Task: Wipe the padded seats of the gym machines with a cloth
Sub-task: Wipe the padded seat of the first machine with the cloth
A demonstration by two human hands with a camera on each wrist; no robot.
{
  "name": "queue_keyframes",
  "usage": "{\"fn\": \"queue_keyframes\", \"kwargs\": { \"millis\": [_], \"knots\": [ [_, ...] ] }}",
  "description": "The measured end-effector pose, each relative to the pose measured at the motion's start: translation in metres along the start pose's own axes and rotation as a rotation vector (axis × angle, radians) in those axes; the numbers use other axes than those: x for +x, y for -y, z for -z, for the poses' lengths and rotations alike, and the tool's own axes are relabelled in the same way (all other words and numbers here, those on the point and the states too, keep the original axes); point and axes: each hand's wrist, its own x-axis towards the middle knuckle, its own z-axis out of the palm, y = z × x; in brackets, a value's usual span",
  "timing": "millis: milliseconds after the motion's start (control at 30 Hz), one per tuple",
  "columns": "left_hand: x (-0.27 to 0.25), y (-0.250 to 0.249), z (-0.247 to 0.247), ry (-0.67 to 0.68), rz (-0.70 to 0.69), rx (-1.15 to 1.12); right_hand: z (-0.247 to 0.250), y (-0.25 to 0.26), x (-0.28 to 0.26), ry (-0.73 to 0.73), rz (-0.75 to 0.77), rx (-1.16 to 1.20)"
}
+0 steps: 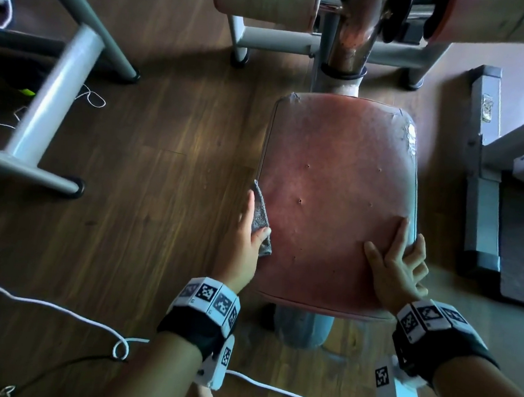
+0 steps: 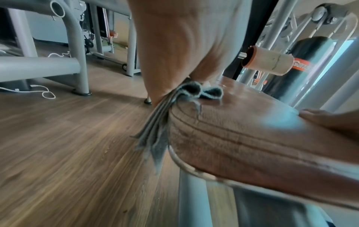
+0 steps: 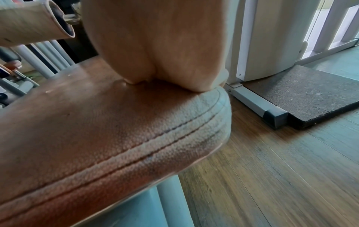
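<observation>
Cloth at seat edge — left.

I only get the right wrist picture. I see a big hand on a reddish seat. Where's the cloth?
Observer: The grey cloth is at the seat's left edge, held by the left hand.
Operator: Is it flat on top?
Observer: No, the left wrist view shows it draped over the edge, part hanging down the side.
Operator: What's my hand doing?
Observer: The right hand rests on the seat's near right corner, fingers spread.
Operator: Is the seat ripped?
Observer: The head view shows worn, peeling covering on its far right corner.
</observation>
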Motion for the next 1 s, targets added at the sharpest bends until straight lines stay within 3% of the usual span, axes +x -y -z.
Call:
{"fn": "queue_keyframes", "kwargs": {
  "millis": [67, 133, 267, 367, 500, 800, 1000],
  "knots": [
    [-0.020, -0.007, 0.004, -0.109, -0.082, 0.275, 0.001, 0.000, -0.001, 0.008, 0.007, -0.007],
    [-0.040, -0.015, 0.010, -0.129, -0.165, 0.409, 0.003, 0.000, 0.000, 0.041, 0.002, 0.005],
    [-0.048, -0.014, 0.016, -0.027, -0.216, 0.272, 0.017, 0.012, 0.010, 0.009, -0.073, 0.034],
    [-0.030, -0.017, 0.017, -0.091, -0.208, 0.243, 0.029, 0.041, 0.033, -0.049, -0.069, 0.089],
    [0.000, -0.016, 0.008, -0.046, -0.044, 0.219, 0.013, 0.064, 0.058, -0.087, -0.127, 0.007],
    [0.105, -0.024, -0.001, 0.050, 0.064, -0.028, -0.003, 0.066, 0.068, -0.212, -0.143, -0.008],
    [0.055, -0.022, 0.008, -0.023, -0.042, 0.232, -0.003, 0.066, 0.069, -0.178, -0.168, -0.007]
  ]
}}
